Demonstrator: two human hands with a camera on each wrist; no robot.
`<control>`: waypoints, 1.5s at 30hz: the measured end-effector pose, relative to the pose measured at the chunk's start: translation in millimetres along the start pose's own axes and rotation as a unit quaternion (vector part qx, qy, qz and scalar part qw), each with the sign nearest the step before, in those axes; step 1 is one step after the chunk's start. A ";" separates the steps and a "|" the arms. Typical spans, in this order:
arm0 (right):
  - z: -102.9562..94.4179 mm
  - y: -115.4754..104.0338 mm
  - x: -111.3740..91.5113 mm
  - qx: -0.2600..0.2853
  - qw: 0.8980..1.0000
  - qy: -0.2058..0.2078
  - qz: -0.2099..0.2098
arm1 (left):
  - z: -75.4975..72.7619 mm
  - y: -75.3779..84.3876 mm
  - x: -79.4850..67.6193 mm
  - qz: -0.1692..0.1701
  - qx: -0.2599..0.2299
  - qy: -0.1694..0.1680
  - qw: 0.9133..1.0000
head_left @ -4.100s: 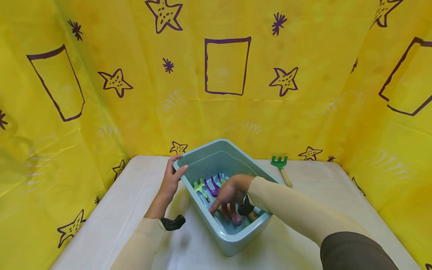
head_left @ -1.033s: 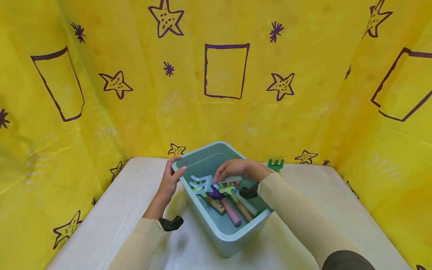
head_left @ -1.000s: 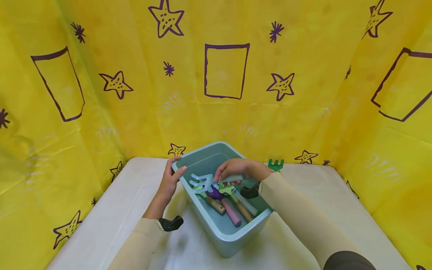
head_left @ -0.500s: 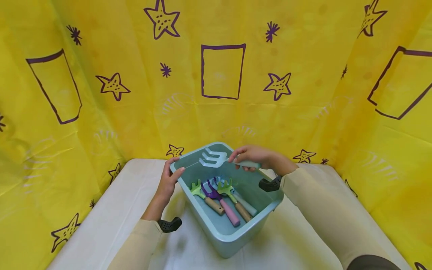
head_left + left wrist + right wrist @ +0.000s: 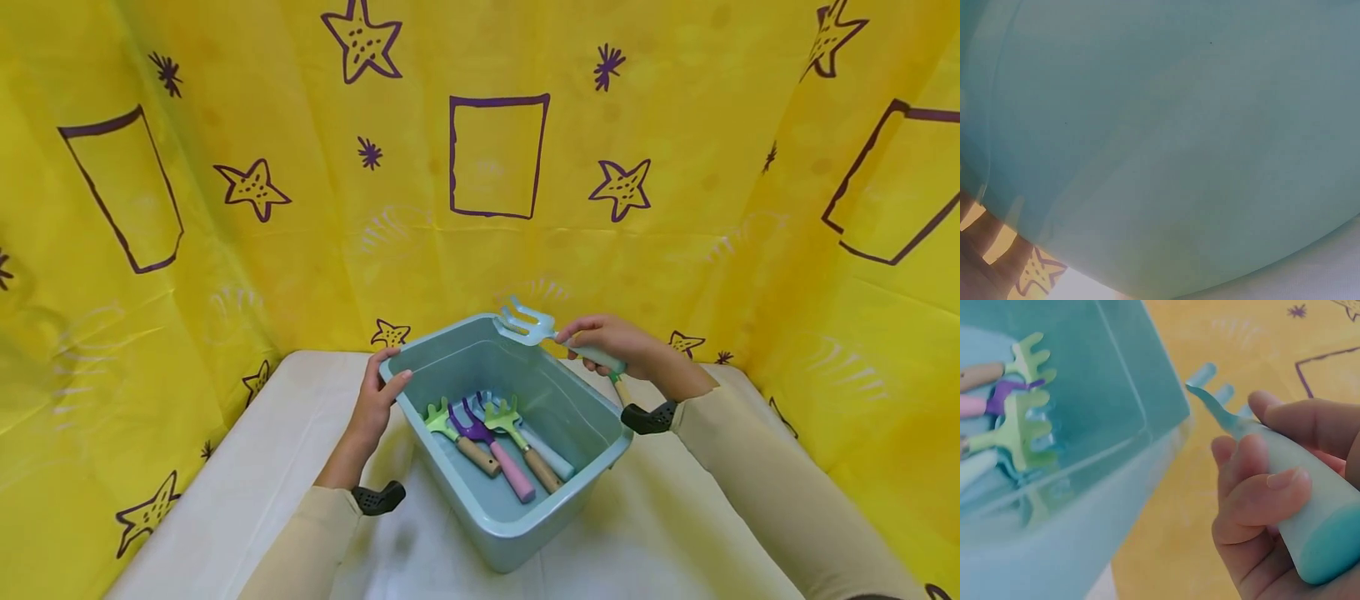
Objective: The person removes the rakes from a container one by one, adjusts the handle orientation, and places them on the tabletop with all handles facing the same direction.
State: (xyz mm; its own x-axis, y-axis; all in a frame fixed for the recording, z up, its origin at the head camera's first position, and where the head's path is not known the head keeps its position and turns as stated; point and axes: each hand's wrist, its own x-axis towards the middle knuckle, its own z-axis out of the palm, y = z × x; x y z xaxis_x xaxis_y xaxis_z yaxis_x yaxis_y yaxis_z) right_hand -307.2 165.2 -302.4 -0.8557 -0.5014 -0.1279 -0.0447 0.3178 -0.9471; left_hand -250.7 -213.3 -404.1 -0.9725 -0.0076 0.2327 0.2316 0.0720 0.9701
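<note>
My left hand (image 5: 374, 402) holds the left corner of a blue-green plastic bin (image 5: 480, 523), its thumb over the rim. My right hand (image 5: 626, 343) grips the pale handle of a light blue hand rake (image 5: 534, 327), raised at the bin's far right rim with the tines pointing left. In the right wrist view, fingers and thumb wrap that handle (image 5: 1310, 494). Inside the bin lie a lime rake (image 5: 439, 421) with a wooden handle, a purple rake (image 5: 474, 431) with a pink handle, another lime rake (image 5: 506, 422) and a light blue rake (image 5: 547, 450). The bin's wall (image 5: 1179, 137) fills the left wrist view.
A green rake with a wooden handle (image 5: 621, 388) lies on the white table (image 5: 675, 500) right of the bin, mostly hidden behind my right hand. Yellow curtains (image 5: 300, 100) with purple drawings stand close around the table's back and sides.
My right hand, earlier down among the rakes, has lifted the light blue rake out and carried it up and right to the far rim. My left hand keeps its hold on the bin.
</note>
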 end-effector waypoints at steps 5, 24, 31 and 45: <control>-8.6 16.6 -11.6 0.002 0.999 0.034 0.007 | -1.1 -11.5 5.7 0.006 0.004 0.006 1.000; -29.9 103.9 -49.0 0.010 0.989 0.136 0.052 | -0.9 -13.4 6.2 0.013 0.006 0.008 1.000; -34.5 129.4 -60.6 -0.013 0.981 0.179 0.078 | -1.6 -13.7 4.7 0.013 0.005 0.010 1.000; -41.9 172.6 -79.3 -0.001 0.968 0.230 0.099 | -1.0 -11.9 3.9 0.006 0.008 0.010 1.000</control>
State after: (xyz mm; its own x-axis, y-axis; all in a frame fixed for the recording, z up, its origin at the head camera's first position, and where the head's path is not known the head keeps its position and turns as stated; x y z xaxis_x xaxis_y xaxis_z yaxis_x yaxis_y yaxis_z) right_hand -268.7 293.6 -443.3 -0.9867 -0.0199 -0.1616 0.1426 0.3734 -0.9167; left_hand -257.3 -215.2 -414.7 -0.9688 -0.0267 0.2465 0.2433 0.0886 0.9659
